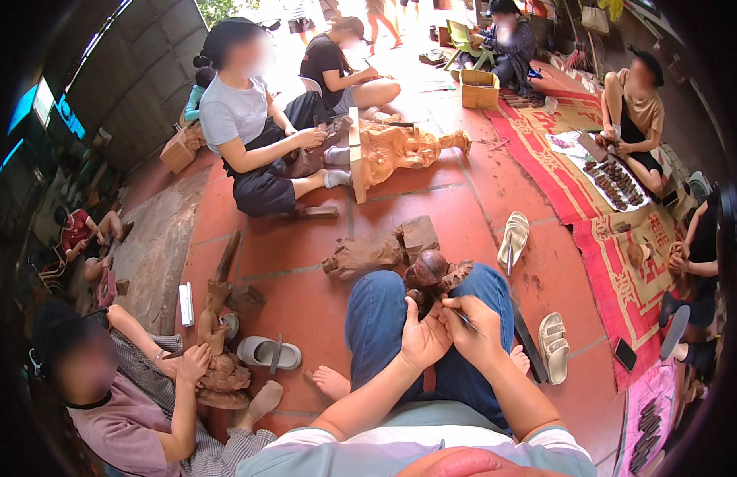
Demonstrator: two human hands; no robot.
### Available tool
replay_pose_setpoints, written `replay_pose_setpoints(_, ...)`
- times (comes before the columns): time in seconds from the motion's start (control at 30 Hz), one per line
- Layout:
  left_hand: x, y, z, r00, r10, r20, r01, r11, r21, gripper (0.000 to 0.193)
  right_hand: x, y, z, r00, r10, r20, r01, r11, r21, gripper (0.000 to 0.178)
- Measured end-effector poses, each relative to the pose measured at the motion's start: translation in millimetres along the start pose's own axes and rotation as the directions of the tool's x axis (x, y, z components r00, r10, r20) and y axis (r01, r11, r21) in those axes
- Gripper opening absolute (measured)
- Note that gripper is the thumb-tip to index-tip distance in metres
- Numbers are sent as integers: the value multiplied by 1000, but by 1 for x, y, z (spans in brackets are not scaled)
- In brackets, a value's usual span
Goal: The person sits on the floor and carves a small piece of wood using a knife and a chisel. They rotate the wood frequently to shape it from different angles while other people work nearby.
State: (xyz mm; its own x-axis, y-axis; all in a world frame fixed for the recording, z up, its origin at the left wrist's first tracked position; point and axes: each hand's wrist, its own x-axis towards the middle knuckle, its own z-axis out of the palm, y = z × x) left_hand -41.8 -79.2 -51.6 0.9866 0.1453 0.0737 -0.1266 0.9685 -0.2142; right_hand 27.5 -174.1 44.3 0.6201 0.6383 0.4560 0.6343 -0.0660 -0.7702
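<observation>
Between my raised knees rests a dark brown wood carving with a round, smooth top. My left hand is closed at its lower part, thumb pressed up along the wood. Close beside it, my right hand grips a thin dark carving tool like a pen. The fingertips of both hands nearly meet at the carving, and the tool's working tip is hidden there.
Reddish wood blocks lie beyond my knees. Sandals and a dark bar lie to my right. A person works on a carving at my left. Ahead lies a large pale wood figure; a red mat spreads right.
</observation>
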Motion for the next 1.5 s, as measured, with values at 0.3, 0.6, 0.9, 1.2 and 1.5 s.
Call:
replay_pose_setpoints(0.3, -2, 6, -17, 999, 19, 43, -26, 987, 161, 67, -10, -5, 0, 998, 3, 70, -12, 991, 137, 13)
replay_pose_setpoints(0.6, -1, 10, -25, 996, 29, 84, -40, 990, 133, 63, -11, -4, 2, 996, -55, 73, 44, 989, 143, 12)
replay_pose_setpoints(0.9, 4, -8, 15, 939, 192, -287, -114, 957, 267, 66, -9, 2, 5, 992, -121, 46, 120, 992, 22, 14)
replay_pose_setpoints(1.2, 2, -2, 7, 937, 166, -307, -104, 972, 209, 64, -5, 10, 9, 985, -170, -21, 171, 985, 13, 15)
replay_pose_setpoints(1.5, -2, 3, -3, 970, 112, -217, -64, 974, 218, 68, -5, 12, 10, 999, -11, -36, 12, 1000, 28, 13)
